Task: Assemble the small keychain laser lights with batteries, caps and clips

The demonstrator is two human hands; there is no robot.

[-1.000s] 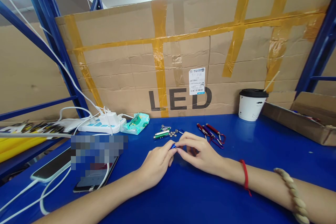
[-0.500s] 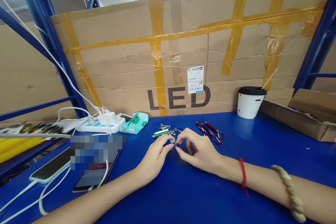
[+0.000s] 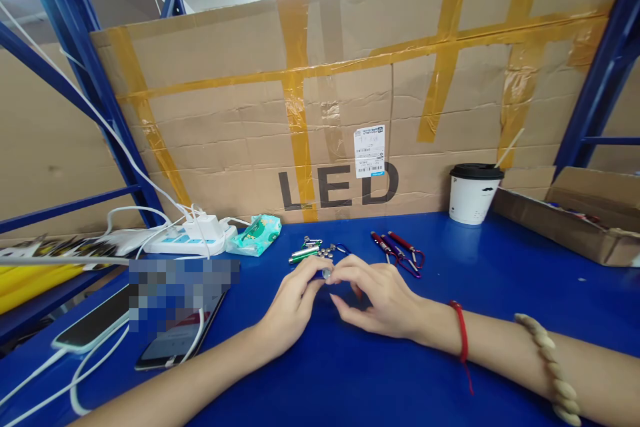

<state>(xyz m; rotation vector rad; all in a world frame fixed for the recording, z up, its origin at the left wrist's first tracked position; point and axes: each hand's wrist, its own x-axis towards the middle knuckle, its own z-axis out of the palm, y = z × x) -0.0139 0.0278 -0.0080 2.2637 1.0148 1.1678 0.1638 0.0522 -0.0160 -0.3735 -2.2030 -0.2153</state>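
Note:
Between the fingertips of my left hand (image 3: 295, 303) is a small round silvery piece (image 3: 327, 273), its end facing me. My right hand (image 3: 380, 293) touches that piece with its index fingertip, while its thumb stands apart below. Just behind my hands lie a green and silver metal tube (image 3: 303, 254) and several small round silver pieces (image 3: 326, 253). A blue clip (image 3: 343, 248) rests beside them. Further right are red and purple pens or tubes with carabiner clips (image 3: 400, 250).
At the left are a white power strip (image 3: 205, 237) with cables, a green soft packet (image 3: 260, 235) and two phones (image 3: 95, 320). A lidded paper cup (image 3: 473, 197) and an open cardboard box (image 3: 575, 220) stand at the right. A cardboard sheet (image 3: 240, 133) closes off the back.
My right index fingertip has moved left onto the silvery piece, and my right thumb has dropped away from it. The view has shifted slightly.

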